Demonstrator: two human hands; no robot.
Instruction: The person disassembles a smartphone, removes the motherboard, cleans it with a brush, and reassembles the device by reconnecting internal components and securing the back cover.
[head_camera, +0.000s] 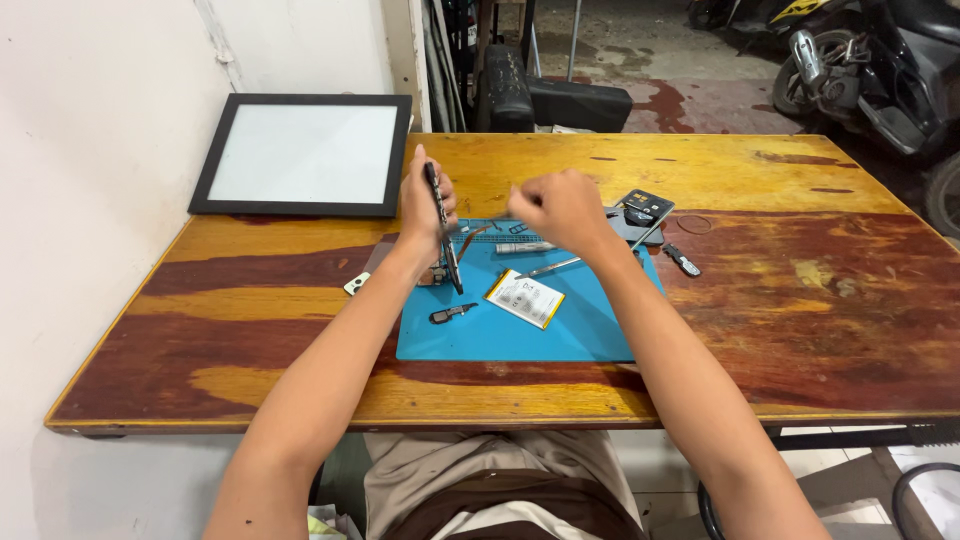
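A thin, dark opened phone body (443, 232), stood on edge, is clasped in the left hand (425, 205) above the far left corner of a blue rectangular silicone work mat (520, 335), which lies at the middle of the worn, red-and-yellow varnished wooden surface (800, 300). The right hand (562, 208) hovers just beside it, curled into a fist; whether it pinches anything cannot be told. Held upright by one hand only, the phone body could slip and strike the mat. Loose parts lie near the forearms, where a sweep could scatter them: a white-and-yellow flat battery (525, 298), a small black bracket (452, 313), a slim silver tool (553, 266) and a grey tube (523, 246). A dark phone back cover (640, 212) rests at the mat's far right corner. No container is in view. A black-framed white panel (303, 154) leans at the surface's far left corner.
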